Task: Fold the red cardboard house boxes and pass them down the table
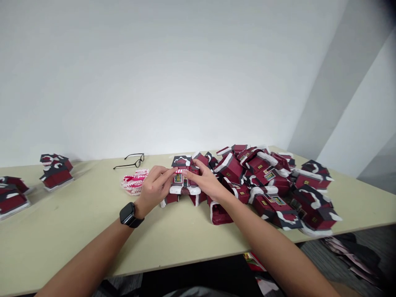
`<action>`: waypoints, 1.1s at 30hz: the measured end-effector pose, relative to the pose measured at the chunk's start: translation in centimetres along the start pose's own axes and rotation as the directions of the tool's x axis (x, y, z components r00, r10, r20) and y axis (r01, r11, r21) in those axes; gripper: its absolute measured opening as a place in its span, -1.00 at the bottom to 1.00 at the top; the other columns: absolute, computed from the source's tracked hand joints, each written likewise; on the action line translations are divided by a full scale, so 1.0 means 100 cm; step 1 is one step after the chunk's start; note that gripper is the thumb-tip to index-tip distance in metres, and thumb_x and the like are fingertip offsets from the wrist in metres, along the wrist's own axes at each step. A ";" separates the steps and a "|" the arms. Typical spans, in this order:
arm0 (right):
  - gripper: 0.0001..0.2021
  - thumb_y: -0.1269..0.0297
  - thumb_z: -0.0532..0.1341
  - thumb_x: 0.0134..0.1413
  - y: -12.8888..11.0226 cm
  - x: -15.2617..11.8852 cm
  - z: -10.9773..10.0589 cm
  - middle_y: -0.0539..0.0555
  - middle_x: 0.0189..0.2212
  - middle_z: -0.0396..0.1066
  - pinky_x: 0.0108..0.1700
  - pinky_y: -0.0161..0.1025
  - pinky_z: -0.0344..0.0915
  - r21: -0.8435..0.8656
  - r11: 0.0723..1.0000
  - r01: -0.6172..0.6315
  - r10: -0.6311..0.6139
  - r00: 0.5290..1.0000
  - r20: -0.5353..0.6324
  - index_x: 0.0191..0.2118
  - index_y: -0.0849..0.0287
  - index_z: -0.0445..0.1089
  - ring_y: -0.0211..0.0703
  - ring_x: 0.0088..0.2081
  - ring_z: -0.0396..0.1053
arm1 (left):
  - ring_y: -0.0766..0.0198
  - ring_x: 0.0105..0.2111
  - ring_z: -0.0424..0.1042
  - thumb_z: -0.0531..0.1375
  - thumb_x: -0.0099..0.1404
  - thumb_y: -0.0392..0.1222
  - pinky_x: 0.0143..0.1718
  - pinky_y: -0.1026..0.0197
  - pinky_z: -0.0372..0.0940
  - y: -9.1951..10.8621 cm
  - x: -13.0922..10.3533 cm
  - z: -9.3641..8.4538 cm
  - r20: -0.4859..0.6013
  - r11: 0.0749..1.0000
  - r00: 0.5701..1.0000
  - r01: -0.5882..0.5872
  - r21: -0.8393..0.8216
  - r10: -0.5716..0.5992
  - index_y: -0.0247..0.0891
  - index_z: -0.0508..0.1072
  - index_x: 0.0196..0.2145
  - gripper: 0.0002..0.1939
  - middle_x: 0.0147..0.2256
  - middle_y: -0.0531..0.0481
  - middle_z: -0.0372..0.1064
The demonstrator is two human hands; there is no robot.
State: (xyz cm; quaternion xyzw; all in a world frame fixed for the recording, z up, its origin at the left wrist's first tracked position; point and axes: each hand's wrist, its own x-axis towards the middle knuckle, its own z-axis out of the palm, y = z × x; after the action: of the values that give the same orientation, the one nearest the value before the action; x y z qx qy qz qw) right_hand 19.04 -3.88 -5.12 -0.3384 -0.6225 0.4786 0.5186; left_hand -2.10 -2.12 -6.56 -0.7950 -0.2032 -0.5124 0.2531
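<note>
A small dark red model house (185, 190) with a grey roof and white snow trim is held upright in front of me, over other house pieces. My right hand (208, 180) grips its right side, thumb across the front. My left hand (157, 186), wearing a black watch, pinches a short red-and-white striped strip (181, 171) against the front, above the lit-looking window. The strip's left end is hidden by my fingers. Just behind the left hand lies a bundle of similar striped strips (135, 181) in clear plastic.
A large heap of red model houses (260, 177) covers the right part of the pale table (148, 243). Several more houses (57, 171) stand at the far left. Black eyeglasses (133, 161) lie near the wall (173, 82). Clothing (355, 255) lies beyond the table's front right edge.
</note>
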 end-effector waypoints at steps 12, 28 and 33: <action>-0.29 -0.20 0.40 0.06 -0.003 -0.001 -0.003 0.16 0.26 0.38 0.38 0.04 0.18 -0.116 0.993 -0.025 0.023 1.000 -0.019 0.26 0.02 0.39 0.11 0.33 0.27 | 0.27 -0.28 0.41 0.25 0.38 -0.47 -0.24 0.21 0.36 0.000 -0.002 0.001 0.012 1.000 1.000 0.003 0.002 -0.003 -0.17 0.49 0.14 -0.58 -0.28 -0.01 0.43; -0.20 0.15 0.53 -0.07 0.001 -0.002 -0.001 0.12 0.08 0.52 0.14 -0.08 0.45 0.018 0.996 -0.089 0.089 0.996 0.012 0.29 0.08 0.27 -0.02 0.06 0.51 | 0.24 -0.29 0.42 0.24 0.40 -0.42 -0.25 0.17 0.38 -0.003 -0.002 0.001 0.019 1.000 1.000 -0.011 -0.016 0.011 -0.09 0.45 0.21 -0.52 -0.27 -0.03 0.44; -0.26 0.16 0.53 -0.09 0.002 0.001 0.000 0.09 0.01 0.55 0.09 -0.08 0.48 0.080 0.993 -0.081 0.080 0.997 0.015 0.22 0.07 0.32 -0.04 0.00 0.53 | 0.25 -0.30 0.40 0.24 0.40 -0.43 -0.26 0.18 0.37 -0.003 -0.001 0.001 0.049 1.000 0.999 -0.010 -0.028 0.011 -0.13 0.45 0.19 -0.55 -0.29 -0.02 0.43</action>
State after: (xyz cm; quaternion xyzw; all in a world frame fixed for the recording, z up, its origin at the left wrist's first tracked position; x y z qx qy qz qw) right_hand 19.03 -3.75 -5.33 -0.3392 -0.5917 0.5259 0.5083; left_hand -2.26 -1.89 -6.66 -0.8119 -0.1983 -0.4940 0.2397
